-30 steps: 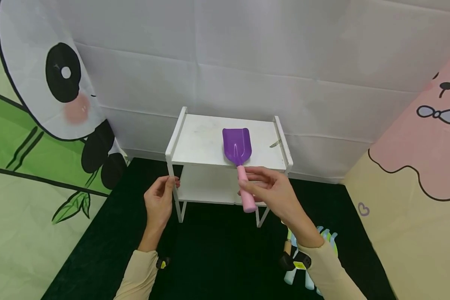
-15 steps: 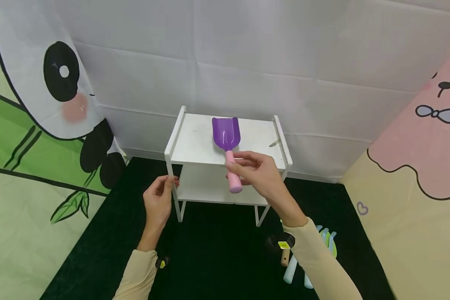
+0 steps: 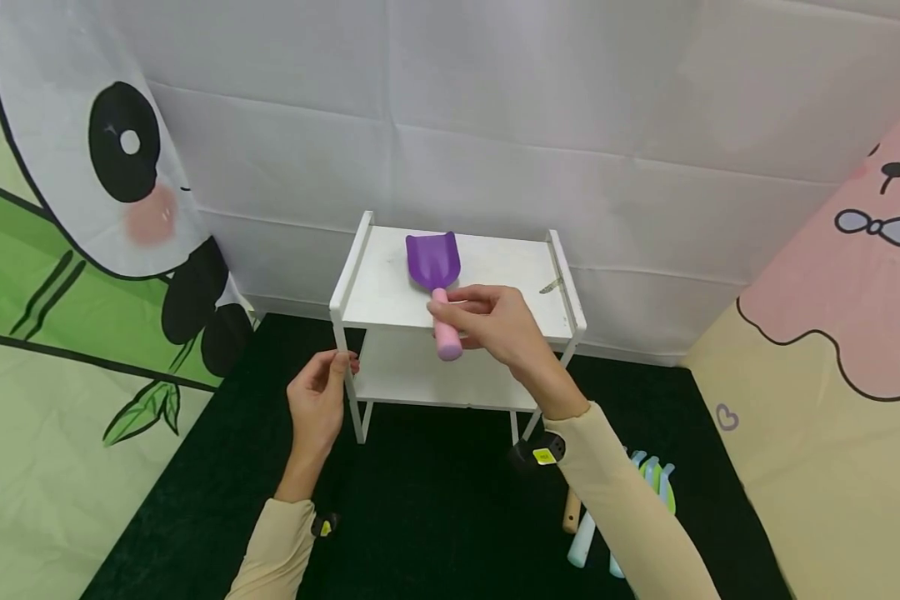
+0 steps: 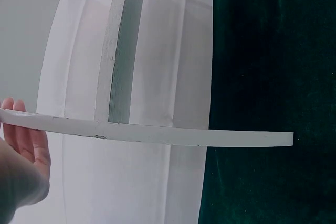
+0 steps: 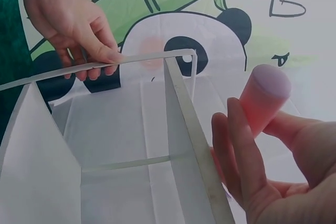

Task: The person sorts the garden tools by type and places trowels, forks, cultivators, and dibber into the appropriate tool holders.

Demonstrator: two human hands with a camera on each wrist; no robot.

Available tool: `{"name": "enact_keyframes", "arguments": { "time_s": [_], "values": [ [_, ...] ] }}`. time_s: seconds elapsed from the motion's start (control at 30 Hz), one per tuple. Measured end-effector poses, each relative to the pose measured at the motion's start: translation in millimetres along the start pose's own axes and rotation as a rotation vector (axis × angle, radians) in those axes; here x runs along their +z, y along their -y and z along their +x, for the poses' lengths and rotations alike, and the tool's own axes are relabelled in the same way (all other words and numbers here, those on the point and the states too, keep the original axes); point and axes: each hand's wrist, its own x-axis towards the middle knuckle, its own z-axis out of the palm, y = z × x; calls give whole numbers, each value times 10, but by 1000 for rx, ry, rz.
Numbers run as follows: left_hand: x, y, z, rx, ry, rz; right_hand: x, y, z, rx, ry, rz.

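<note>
My right hand (image 3: 498,327) holds a toy shovel by its pink handle (image 3: 446,327), thumb on top and fingers beneath. The purple blade (image 3: 432,260) points away, overlapping the left middle of the top shelf of a white two-tier rack (image 3: 495,275) in the head view. In the right wrist view the butt end of the shovel handle (image 5: 265,95) faces the camera. My left hand (image 3: 318,402) grips the rack's front left leg; thumb and fingers pinch that bar in the right wrist view, though part of the hand is out of the left wrist view.
On the dark green carpet (image 3: 435,517) at the right lie several toy tools, among them a pale blue handle (image 3: 581,542) and a wooden handle (image 3: 572,510), partly behind the right sleeve. A white cloth wall (image 3: 495,100) stands behind the rack, with printed walls at both sides.
The right hand has carried the shovel left and farther away over the rack's top shelf. The left hand stays on the leg. More of the tools' right-hand pile is now covered by the sleeve.
</note>
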Motion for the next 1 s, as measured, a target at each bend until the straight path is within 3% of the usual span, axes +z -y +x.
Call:
{"name": "enact_keyframes", "arguments": {
  "time_s": [0.2,0.47,0.63,0.9,1.0],
  "values": [
    [24,-229,-27,17,-6,25,29,88,104,50,12,-15],
    [0,11,-9,-18,-5,14,67,158,193,99,20,-19],
    [0,26,-8,-25,-14,18,111,187,234,91,33,-26],
    [40,-284,-41,5,-3,28,221,220,333,34,-14,-109],
    [46,-304,-46,6,-6,32,277,213,374,9,-41,-136]
  ]
}}
